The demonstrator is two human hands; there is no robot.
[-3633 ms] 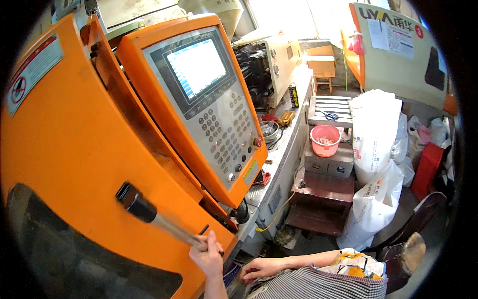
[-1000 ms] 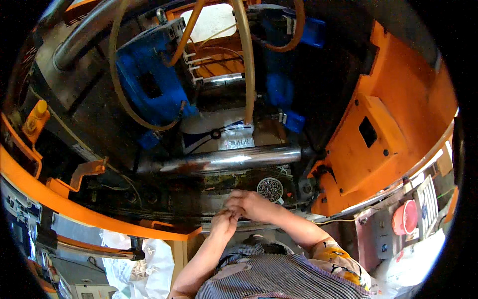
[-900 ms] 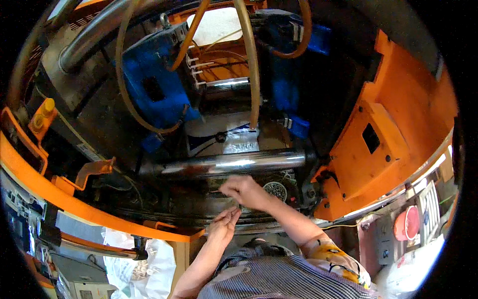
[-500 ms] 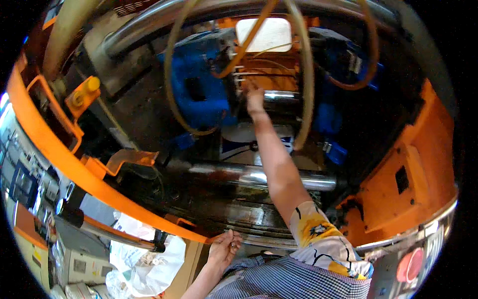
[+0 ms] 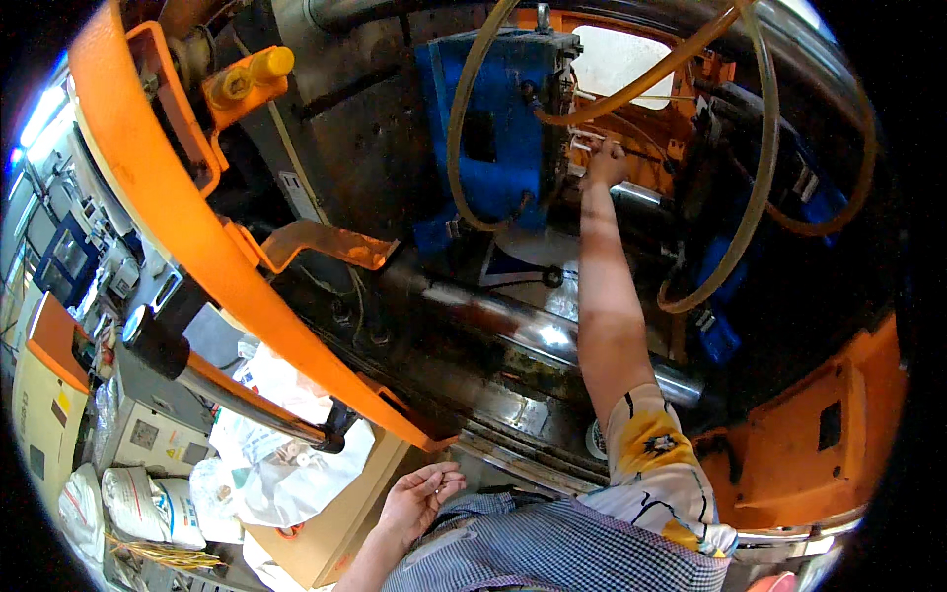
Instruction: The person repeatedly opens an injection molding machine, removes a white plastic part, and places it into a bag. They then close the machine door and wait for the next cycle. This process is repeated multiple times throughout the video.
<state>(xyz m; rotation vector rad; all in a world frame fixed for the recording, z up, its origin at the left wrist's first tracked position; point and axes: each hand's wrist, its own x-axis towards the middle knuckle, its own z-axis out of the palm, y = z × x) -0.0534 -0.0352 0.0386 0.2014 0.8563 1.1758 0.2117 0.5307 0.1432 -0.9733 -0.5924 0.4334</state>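
Now your right hand is up at the white rods on the blue block, between 1 and 2 o'clock.
Unlike the frame a second earlier, which shows both hands meeting low near 6 o'clock, they stand well apart, and the orange door edge rises more steeply toward 10 o'clock. The rods jut from the block's right face, long axes nearly level, free ends toward about 3 o'clock. Your right fingertips are at those ends; whether they clamp one cannot be told. Your left hand, between 6 and 7 o'clock, has its fingers curled near the thumb; whether they pinch anything cannot be told.
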